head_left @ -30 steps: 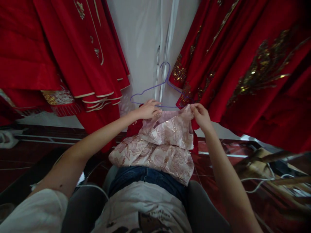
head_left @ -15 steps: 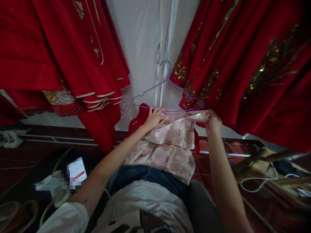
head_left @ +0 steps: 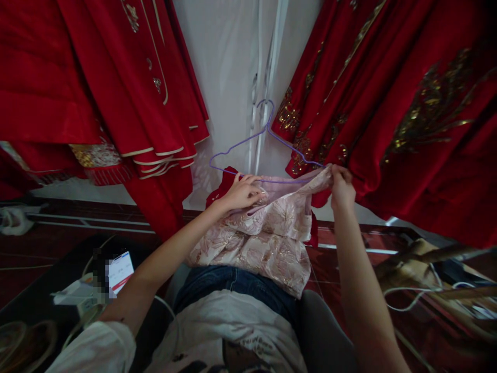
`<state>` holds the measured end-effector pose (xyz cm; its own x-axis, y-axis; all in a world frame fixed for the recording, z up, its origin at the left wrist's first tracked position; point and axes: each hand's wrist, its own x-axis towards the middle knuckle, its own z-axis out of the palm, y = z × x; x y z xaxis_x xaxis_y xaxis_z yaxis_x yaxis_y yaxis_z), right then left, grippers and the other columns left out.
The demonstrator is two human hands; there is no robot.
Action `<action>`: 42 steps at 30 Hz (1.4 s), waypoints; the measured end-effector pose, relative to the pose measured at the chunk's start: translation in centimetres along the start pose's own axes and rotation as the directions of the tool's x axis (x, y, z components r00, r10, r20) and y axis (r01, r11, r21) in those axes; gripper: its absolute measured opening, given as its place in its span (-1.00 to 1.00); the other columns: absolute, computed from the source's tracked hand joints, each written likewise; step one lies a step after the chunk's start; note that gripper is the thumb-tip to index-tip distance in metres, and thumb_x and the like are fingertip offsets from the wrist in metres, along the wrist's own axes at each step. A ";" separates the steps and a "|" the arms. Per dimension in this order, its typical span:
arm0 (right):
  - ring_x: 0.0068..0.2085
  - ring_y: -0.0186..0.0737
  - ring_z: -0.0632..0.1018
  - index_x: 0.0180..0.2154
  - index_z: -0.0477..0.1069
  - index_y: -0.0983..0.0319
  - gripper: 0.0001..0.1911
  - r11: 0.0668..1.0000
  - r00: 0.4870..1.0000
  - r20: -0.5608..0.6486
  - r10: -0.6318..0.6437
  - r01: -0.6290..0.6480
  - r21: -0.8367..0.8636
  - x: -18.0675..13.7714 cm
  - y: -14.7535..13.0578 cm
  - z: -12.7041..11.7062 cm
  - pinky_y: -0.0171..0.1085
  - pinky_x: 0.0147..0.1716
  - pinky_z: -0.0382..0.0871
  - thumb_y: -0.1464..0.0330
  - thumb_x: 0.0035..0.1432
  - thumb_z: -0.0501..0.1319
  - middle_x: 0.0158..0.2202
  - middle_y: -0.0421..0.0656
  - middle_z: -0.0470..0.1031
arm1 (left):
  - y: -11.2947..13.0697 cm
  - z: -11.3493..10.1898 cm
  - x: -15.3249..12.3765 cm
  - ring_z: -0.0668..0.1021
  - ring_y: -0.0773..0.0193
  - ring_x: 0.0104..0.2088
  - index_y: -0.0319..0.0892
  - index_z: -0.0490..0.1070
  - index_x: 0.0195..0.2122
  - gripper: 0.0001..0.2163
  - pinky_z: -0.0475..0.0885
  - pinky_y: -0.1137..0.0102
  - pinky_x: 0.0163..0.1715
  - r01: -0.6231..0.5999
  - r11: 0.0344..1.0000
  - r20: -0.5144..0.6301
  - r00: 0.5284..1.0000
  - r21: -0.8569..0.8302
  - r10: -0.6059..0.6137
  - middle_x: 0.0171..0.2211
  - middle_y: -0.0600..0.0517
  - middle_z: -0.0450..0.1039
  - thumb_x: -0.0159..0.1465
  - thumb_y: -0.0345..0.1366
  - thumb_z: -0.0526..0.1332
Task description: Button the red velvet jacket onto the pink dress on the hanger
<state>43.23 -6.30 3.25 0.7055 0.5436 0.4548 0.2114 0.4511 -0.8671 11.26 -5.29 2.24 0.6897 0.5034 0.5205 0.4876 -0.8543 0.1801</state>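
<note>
A pale pink floral brocade garment (head_left: 279, 254) with a shiny raised pattern lies over my lap, its upper edge opened around the bar of a purple wire hanger (head_left: 248, 139). My right hand (head_left: 342, 181) pinches the garment's right upper corner, close to the hanger's right end. At the hanger's bar, my left hand (head_left: 244, 192) is closed on the left part of the upper edge, its fingertips partly inside the fabric. The hanger's hook points up and away from me. Some red cloth (head_left: 229, 181) shows behind the garment.
Red garments (head_left: 163, 77) hang on the left, and red garments with gold sequins (head_left: 423, 114) hang on the right. A lit phone (head_left: 119, 273) lies by my left forearm. White cables (head_left: 411, 298) and wooden pieces are at the lower right.
My right hand has lifted the garment's right corner slightly, up to the hanger's right end. The left hand has shifted a little left, and the upper edge gapes wider.
</note>
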 end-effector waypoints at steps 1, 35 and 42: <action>-0.23 -0.19 0.56 -0.33 0.46 0.19 -0.76 0.989 0.992 0.061 -0.111 0.116 -0.091 0.3 -1.0 0.3 -0.20 -0.17 0.49 0.16 0.03 0.26 -0.34 -0.18 0.54 | 0.0 -0.1 0.1 0.37 0.08 0.14 -0.01 0.58 -0.30 -0.73 -0.03 -0.05 0.20 0.001 1.000 0.003 1.000 -0.021 -0.001 0.16 0.00 0.36 0.32 -0.04 0.13; -0.37 -0.22 0.47 -0.38 0.41 0.19 -0.67 0.735 0.815 0.399 -0.421 0.564 -0.377 -0.3 -6.0 3.9 -0.22 -0.16 0.37 0.05 0.18 0.18 -0.46 -0.19 0.43 | -10.6 -1.3 -5.9 0.53 0.29 -0.26 -0.21 0.44 -0.21 -0.65 0.38 0.46 -0.25 0.551 0.739 -0.609 0.449 -0.388 -0.654 -0.26 -0.02 0.54 0.34 -0.07 -0.01; -0.37 -0.19 0.46 -0.39 0.39 0.18 -0.65 0.759 0.830 0.380 -0.408 0.540 -0.365 -0.3 -5.7 3.9 -0.19 -0.16 0.38 0.02 0.16 0.18 -0.48 -0.19 0.41 | -10.3 -4.7 -1.2 0.54 0.27 -0.26 -0.22 0.50 -0.23 -0.64 0.40 0.44 -0.24 0.390 0.833 -0.538 0.637 -0.393 -0.552 -0.27 -0.04 0.56 0.31 -0.04 0.07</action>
<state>39.10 -6.29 8.87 0.2424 0.5362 0.8086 0.7878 0.3776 -0.4866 2.92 2.27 3.72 -0.1183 0.7223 0.6813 0.4651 -0.5659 0.6807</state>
